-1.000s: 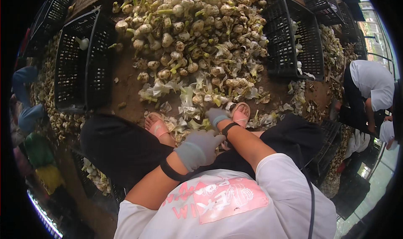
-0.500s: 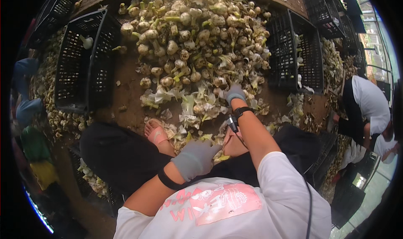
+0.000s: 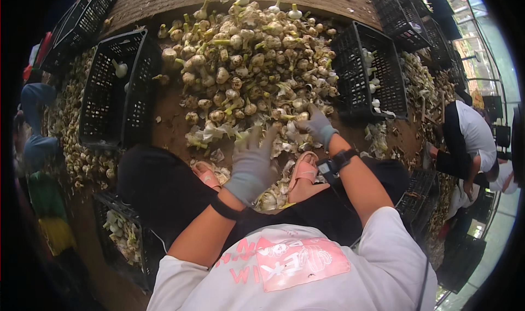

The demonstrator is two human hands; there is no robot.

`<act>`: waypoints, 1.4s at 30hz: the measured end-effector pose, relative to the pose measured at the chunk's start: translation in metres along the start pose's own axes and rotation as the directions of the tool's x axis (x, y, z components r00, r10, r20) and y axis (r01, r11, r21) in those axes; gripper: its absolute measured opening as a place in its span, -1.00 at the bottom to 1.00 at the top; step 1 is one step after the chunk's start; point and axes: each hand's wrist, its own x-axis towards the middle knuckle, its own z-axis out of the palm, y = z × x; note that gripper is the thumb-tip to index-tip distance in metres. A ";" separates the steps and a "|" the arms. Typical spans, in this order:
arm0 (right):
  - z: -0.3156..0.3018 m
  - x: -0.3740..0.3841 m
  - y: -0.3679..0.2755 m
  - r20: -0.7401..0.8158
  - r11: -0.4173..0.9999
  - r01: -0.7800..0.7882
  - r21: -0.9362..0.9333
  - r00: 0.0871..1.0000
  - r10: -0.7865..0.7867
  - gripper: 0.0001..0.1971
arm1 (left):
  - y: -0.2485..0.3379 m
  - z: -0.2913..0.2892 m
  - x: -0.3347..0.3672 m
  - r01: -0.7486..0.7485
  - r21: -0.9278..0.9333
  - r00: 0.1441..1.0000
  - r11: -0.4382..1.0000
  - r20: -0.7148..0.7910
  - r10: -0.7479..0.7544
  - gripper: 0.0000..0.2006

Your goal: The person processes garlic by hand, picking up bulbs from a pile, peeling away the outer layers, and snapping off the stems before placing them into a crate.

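A large heap of garlic bulbs [image 3: 246, 54], earthy and with short stems, lies on the ground before me. My right hand [image 3: 319, 127], in a grey glove, is at the heap's near edge with thumb and fingers around a garlic bulb [image 3: 301, 116]; its stem side points left. My left hand [image 3: 252, 163], also gloved in grey, is held palm down above the loose skins with its fingers spread and slightly blurred. It holds nothing that I can see. Torn garlic skins [image 3: 219, 133] lie between the heap and my feet.
A black crate [image 3: 112, 92] at the left holds a few cleaned bulbs; another black crate [image 3: 377, 76] at the right holds several. A crate of garlic [image 3: 123, 234] stands by my left knee. A wooden board [image 3: 164, 5] borders the heap. A person [image 3: 476, 141] bends at the right.
My left hand has moved forward and its fingers have spread. My right hand has turned, its fingers now around a bulb at the heap's edge. The view has shifted slightly.
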 end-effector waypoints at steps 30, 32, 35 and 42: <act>0.036 -0.116 -0.065 -0.454 0.419 0.796 -0.437 0.207 -0.867 -0.62 | 0.011 -0.008 0.007 -0.033 -0.982 0.998 -0.187 -0.021 -0.067 -0.69; 0.033 -0.115 -0.063 -0.439 0.391 0.750 -0.533 0.150 -0.886 -0.62 | 0.022 -0.016 0.000 -0.014 -0.975 0.997 -0.221 0.002 -0.075 -0.66; 0.031 -0.114 -0.060 -0.440 0.366 0.738 -0.567 0.104 -0.892 -0.61 | 0.028 -0.024 -0.002 -0.014 -0.964 0.999 -0.266 -0.004 -0.042 -0.59; 0.036 -0.109 -0.055 -0.561 0.476 0.852 0.217 0.508 -0.653 -0.63 | 0.018 -0.009 0.010 -0.205 -0.967 0.974 0.150 -0.217 -0.063 -0.55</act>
